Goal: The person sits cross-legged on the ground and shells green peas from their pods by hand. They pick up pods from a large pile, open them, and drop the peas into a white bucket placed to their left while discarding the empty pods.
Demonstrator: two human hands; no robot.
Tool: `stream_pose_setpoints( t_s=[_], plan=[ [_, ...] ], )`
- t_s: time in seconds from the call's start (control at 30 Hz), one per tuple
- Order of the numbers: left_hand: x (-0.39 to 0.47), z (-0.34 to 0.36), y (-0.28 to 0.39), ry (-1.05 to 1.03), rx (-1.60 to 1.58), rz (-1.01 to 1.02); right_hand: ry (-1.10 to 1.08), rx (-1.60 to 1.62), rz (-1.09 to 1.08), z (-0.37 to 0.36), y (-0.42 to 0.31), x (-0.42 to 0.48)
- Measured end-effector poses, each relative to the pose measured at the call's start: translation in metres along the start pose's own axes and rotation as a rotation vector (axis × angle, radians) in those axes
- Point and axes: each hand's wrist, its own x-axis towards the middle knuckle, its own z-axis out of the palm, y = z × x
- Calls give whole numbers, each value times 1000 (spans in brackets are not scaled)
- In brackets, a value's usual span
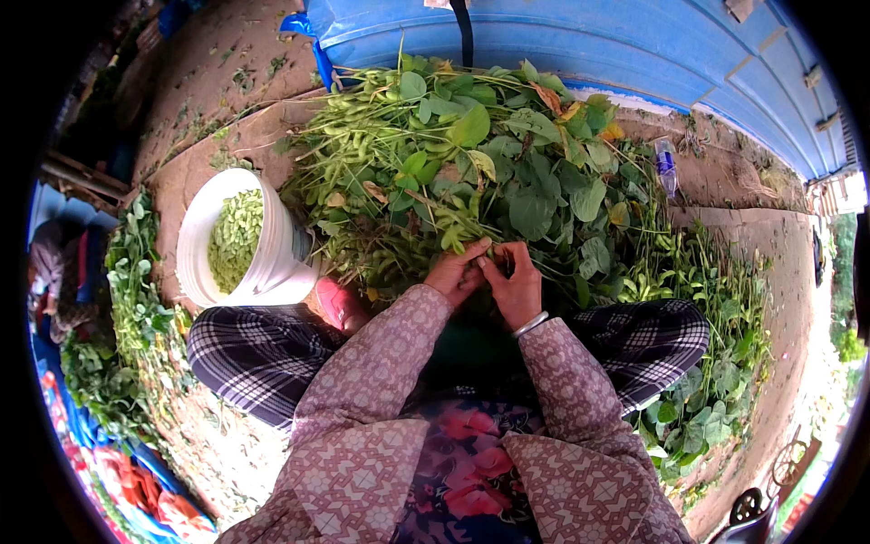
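Note:
My left hand (460,272) holds a green stem with a cluster of soybean pods (457,223), just in front of my lap. Close beside it, my right hand (514,282), with a silver bangle at the wrist, pinches at the same stem; its fingertips nearly meet those of the left. Beyond both hands spreads a large heap of cut soybean plants (537,183) with leaves and pods. To the left, a white plastic bucket (272,268) leans towards me, partly filled with green pods or beans (238,238). Whether a pod is between my right fingers is hidden.
A blue sheet-metal wall (598,41) stands behind the heap. A plastic bottle (665,168) lies at the right. More plants (720,319) lie beside my right knee and others (136,272) at the left. Another person (54,265) is at the far left.

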Motion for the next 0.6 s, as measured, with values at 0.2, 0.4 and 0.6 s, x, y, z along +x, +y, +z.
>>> stream_pose_setpoints(
  t_s=[0.2, 0.4, 0.6],
  plan=[
    [-4, 10, 23, -29, 188, 65, -210, 248, 168, -7, -11, -7],
    [-7, 12, 19, 25, 258, 97, -266, 395, 222, 0, 5, -10],
    [-8, 3, 25, -158, 40, -31, -381, 496, 295, -4, 17, -7]
  ],
)
